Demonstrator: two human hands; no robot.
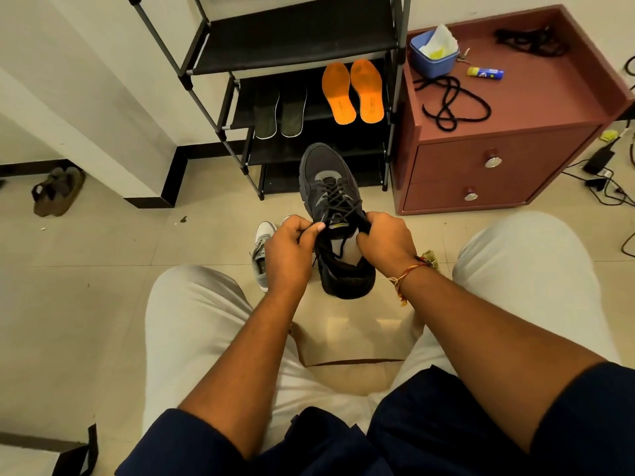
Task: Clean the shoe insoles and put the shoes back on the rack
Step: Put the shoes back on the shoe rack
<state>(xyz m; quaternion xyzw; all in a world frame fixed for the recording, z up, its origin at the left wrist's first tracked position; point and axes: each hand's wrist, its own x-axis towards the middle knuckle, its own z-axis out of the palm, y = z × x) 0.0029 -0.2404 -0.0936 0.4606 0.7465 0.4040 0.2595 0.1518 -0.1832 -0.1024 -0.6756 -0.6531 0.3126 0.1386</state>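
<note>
Shoe [331, 201], one, dark grey, in front of the rack [220, 97], toe pointing toward it. Far left on the floor, two brown sandals [56, 192]. One light grey shoe [262, 249] on the tiles beside the left hand [288, 252], pinching a lace at the dark shoe's opening. Right hand [385, 242] gripping the opposite edge. On one rack shelf, two dark insoles [280, 111], then two orange insoles [352, 92]. On the cabinet [515, 108], one blue tub [431, 63] holding crumpled tissue, two black laces [443, 122], one tube [485, 73].
</note>
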